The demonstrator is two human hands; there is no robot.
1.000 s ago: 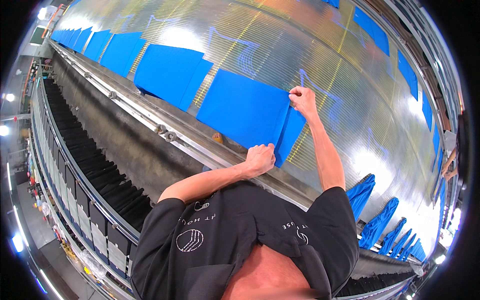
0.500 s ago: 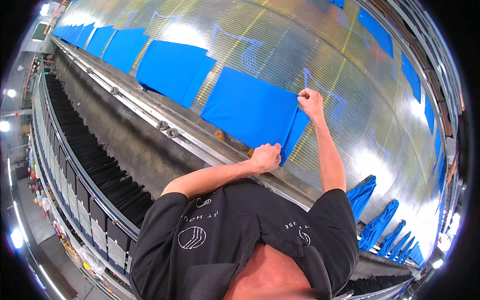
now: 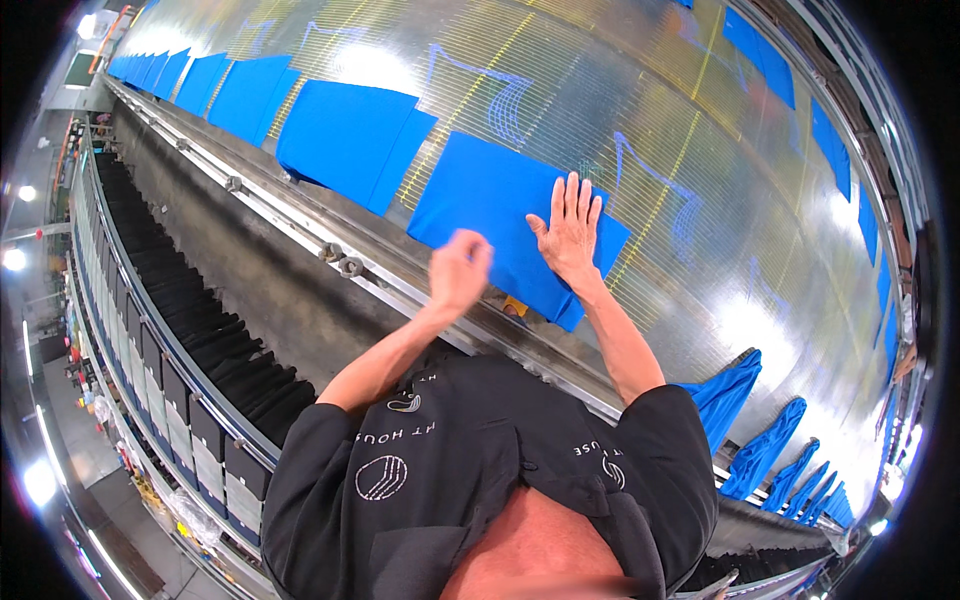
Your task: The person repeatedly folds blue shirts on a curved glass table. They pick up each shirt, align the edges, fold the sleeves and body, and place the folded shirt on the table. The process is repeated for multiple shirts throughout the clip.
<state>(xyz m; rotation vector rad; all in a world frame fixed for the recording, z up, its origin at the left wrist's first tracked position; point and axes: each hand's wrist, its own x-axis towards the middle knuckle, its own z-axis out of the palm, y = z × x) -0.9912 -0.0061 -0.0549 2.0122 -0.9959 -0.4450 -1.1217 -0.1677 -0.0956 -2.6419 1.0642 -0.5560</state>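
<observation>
A blue fabric panel (image 3: 490,180) lies flat on the long, shiny table (image 3: 590,90) in front of me, its near edge overhanging the table's side. My right hand (image 3: 570,230) rests palm down on the panel's right part, with fingers stretched out. Over the near left part of the cloth is my left hand (image 3: 462,270), fingers curled and smeared by motion; whether it touches the fabric or pinches anything does not show. A narrow strip of blue cloth runs along the panel's right side, partly behind my right hand.
Another blue panel (image 3: 350,140) lies to the left, with several more receding beyond it. Blue cloths (image 3: 725,400) hang bunched over the table edge at right. A metal rail (image 3: 290,220) follows the near side. Dark cloths (image 3: 220,330) hang in a row at lower left.
My right hand has let go of the panel's far right corner and now lies flat on the cloth. My left hand has left the near right edge and moved left and farther away.
</observation>
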